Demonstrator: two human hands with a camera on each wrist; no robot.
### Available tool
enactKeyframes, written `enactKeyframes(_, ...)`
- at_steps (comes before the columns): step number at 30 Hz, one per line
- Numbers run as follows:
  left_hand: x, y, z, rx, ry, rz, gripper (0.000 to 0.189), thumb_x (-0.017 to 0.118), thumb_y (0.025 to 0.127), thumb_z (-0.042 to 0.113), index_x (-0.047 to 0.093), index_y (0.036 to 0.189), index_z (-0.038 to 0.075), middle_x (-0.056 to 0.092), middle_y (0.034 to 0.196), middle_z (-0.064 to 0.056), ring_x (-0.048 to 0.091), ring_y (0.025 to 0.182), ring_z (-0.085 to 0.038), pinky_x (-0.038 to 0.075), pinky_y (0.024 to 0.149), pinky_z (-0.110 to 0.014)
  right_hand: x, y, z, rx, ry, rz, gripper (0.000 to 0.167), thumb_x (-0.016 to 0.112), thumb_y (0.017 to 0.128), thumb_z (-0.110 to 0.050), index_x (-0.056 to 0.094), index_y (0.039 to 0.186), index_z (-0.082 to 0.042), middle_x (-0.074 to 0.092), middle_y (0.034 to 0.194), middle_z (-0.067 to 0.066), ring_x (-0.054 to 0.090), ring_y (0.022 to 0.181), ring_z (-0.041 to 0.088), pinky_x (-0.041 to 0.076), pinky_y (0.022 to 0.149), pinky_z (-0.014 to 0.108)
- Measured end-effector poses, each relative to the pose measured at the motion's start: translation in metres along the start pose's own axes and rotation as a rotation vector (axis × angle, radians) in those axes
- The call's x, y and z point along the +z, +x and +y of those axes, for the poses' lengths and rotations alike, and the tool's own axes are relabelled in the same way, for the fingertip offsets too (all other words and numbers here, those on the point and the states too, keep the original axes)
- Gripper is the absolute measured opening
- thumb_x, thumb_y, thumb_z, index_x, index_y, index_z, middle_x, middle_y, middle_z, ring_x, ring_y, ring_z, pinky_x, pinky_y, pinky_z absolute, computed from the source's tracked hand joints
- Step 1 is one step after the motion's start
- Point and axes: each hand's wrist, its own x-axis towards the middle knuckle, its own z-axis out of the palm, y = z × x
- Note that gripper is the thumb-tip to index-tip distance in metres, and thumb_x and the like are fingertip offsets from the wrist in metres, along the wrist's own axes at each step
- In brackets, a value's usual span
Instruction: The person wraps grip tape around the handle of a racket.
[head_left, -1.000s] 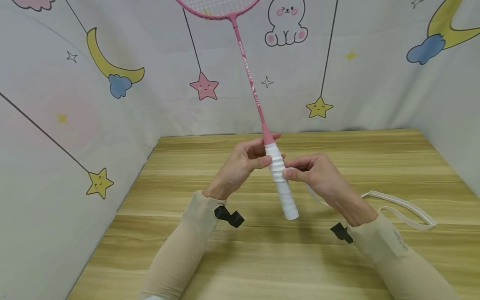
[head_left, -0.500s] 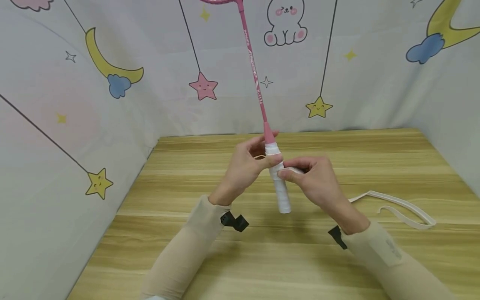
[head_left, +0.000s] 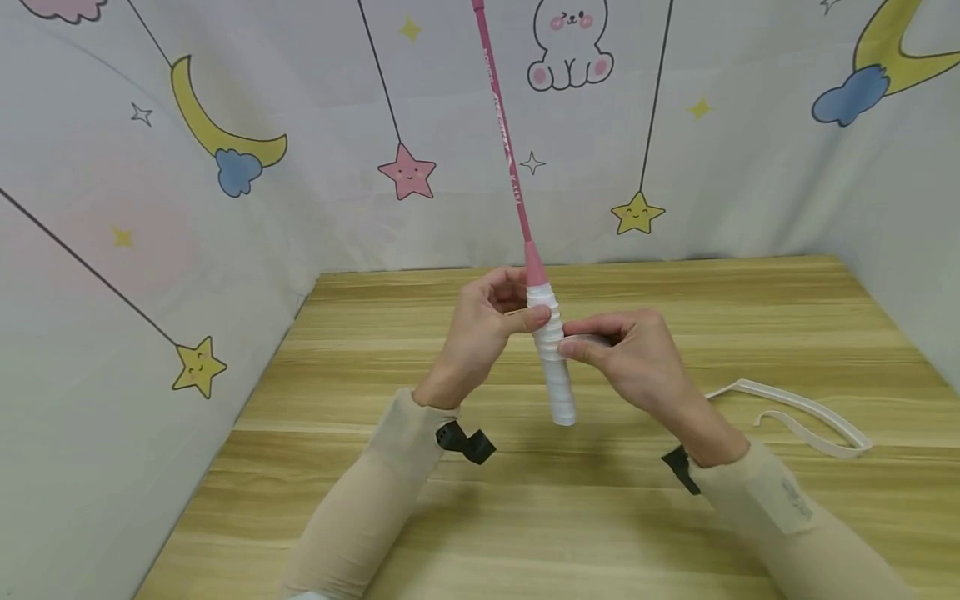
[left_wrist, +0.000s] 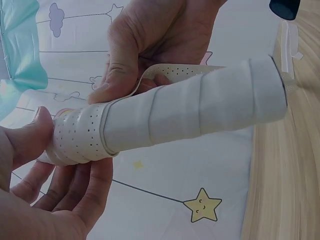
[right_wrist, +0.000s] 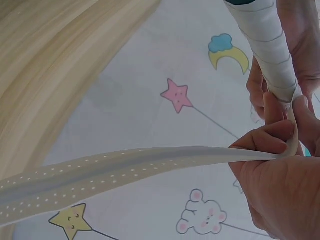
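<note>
A pink badminton racket (head_left: 507,142) is held up over the table, handle end lowest and shaft leaning up to the left; its head is out of view. White perforated grip tape (left_wrist: 80,131) is wound in overlapping turns on the upper handle, while the lower handle (head_left: 559,396) shows a smooth white wrap. My left hand (head_left: 480,325) holds the handle from the left, thumb in front on the tape. From the right, my right hand (head_left: 637,354) pinches the loose tape strip (right_wrist: 125,167) between thumb and fingers, close against the handle. Part of the strip is hidden behind that hand.
The strip's free tail (head_left: 817,408) lies looped at the right of the wooden table (head_left: 600,517). A white cloth (head_left: 337,108) with printed stars and moons stands behind and at the sides. Each wrist wears a beige sleeve and a small black device (head_left: 467,442).
The racket has shifted, and its head has gone out of the top of the head view. My left thumb has moved on the taped handle. The right hand still pinches the strip.
</note>
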Motion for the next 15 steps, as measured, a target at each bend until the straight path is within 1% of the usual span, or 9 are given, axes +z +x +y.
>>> enactKeyframes(3, -0.001, 0.0003, -0.0002, -0.004, -0.02, -0.012, 0.035, 0.074, 0.097, -0.007, 0.067, 0.131, -0.009, 0.072, 0.1, 0.002, 0.068, 0.093, -0.013, 0.058, 0.085, -0.026, -0.0013, 0.0002, -0.0006, 0.011, 0.016, -0.003, 0.024, 0.087, 0.095, -0.015, 0.085, 0.114, -0.001, 0.085, 0.11, 0.016, 0.076, 0.088, 0.002, 0.061, 0.08, 0.02)
enactKeyframes(7, -0.0025, 0.0014, -0.0011, -0.005, -0.056, -0.048, 0.036, 0.071, 0.1, -0.006, 0.066, 0.135, -0.009, 0.079, 0.108, -0.006, 0.072, 0.095, -0.012, 0.059, 0.087, -0.026, -0.0022, 0.0, -0.0008, 0.014, 0.035, 0.0, 0.023, 0.087, 0.094, -0.015, 0.085, 0.112, -0.001, 0.086, 0.105, 0.012, 0.076, 0.087, 0.002, 0.061, 0.079, 0.021)
enactKeyframes(10, -0.0037, 0.002, -0.0019, -0.006, -0.1, -0.082, 0.036, 0.067, 0.103, -0.007, 0.064, 0.139, -0.01, 0.08, 0.112, -0.01, 0.076, 0.095, -0.011, 0.061, 0.089, -0.027, -0.0026, 0.0007, -0.0005, 0.02, 0.035, -0.002, 0.023, 0.088, 0.094, -0.016, 0.085, 0.111, -0.001, 0.086, 0.101, 0.007, 0.075, 0.085, 0.004, 0.06, 0.078, 0.022)
enactKeyframes(12, -0.0044, 0.0023, -0.0026, -0.016, -0.141, -0.103, 0.036, 0.063, 0.105, -0.007, 0.062, 0.141, -0.011, 0.08, 0.112, -0.009, 0.077, 0.096, -0.01, 0.062, 0.091, -0.028, -0.0029, 0.002, 0.0002, 0.037, 0.032, -0.01, 0.023, 0.088, 0.094, -0.019, 0.085, 0.111, -0.003, 0.085, 0.1, 0.003, 0.074, 0.086, 0.007, 0.06, 0.079, 0.024)
enactKeyframes(15, -0.0054, 0.0029, -0.0029, -0.048, -0.212, -0.126, 0.037, 0.058, 0.108, -0.006, 0.059, 0.145, -0.011, 0.079, 0.11, -0.004, 0.08, 0.097, -0.011, 0.064, 0.095, -0.029, -0.0033, 0.005, 0.0017, 0.079, 0.032, -0.027, 0.025, 0.088, 0.094, -0.024, 0.084, 0.111, -0.006, 0.084, 0.1, -0.001, 0.073, 0.093, 0.014, 0.059, 0.083, 0.029)
